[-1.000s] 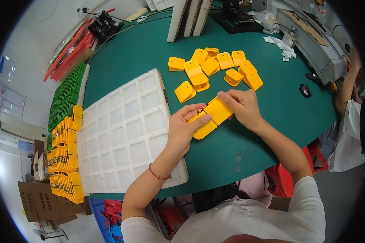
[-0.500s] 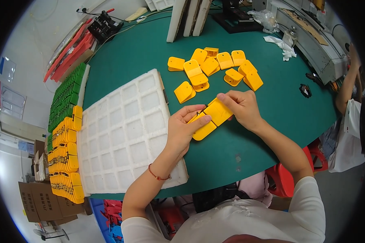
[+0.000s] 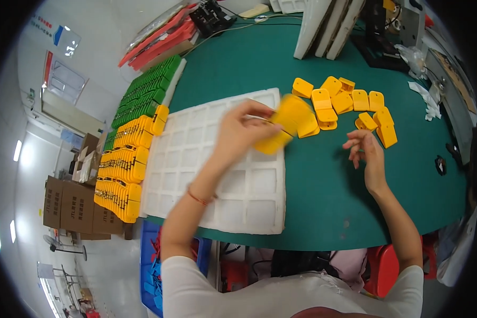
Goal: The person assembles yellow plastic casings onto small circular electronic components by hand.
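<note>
My left hand pinches a yellow hinged plastic piece, smeared by motion, above the right part of the white gridded foam tray. A dark line crosses the piece between its two flat halves. My right hand hovers over the green tabletop with nothing in it, its fingers loosely bent and apart. Just beyond it lie several loose yellow plastic pieces, folded at an angle, some leaning on each other and some with a small hole.
Stacked rows of yellow pieces and green pieces stand along the tray's left side. White foam slabs rise at the back. A blue bin with red and blue parts sits below the table edge. Cartons stand at left.
My left hand has carried the yellow piece up and over the tray. My right hand has let go of it and moved away to the right. The view has turned left.
</note>
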Tool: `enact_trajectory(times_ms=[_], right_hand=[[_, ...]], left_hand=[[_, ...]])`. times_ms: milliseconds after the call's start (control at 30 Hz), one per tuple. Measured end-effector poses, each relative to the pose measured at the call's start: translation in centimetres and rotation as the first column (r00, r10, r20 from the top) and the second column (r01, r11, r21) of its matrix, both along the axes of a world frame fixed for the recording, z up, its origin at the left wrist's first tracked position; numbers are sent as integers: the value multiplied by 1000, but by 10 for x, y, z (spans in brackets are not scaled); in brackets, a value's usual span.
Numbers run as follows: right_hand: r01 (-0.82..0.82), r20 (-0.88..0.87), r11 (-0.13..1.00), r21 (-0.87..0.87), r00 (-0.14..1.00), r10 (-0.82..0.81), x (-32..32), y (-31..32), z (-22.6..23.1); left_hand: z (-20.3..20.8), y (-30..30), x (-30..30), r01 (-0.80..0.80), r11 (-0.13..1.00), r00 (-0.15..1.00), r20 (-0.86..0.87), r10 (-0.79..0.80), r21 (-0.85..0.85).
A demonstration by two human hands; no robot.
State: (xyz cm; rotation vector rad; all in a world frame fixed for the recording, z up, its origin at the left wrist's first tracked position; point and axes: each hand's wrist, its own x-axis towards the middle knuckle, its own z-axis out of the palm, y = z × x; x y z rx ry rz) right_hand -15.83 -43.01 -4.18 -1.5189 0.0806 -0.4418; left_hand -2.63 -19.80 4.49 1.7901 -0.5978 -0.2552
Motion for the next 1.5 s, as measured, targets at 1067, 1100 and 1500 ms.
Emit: enact_trajectory(times_ms=[1067,1100,1500], right_hand=[[27,-59,972,-233,997,-42,-2,7,0],[51,-62,970,-236,996,-68,-4,6,6],[466,375,-125,-876,495,-784,-121,-124,6]], left_hand=[[-73,220,170,-938,336,250,846,472,89],[-76,222,171,-923,370,272,860,431,107],[-43,159,93,-736,676,312,904,292,36]])
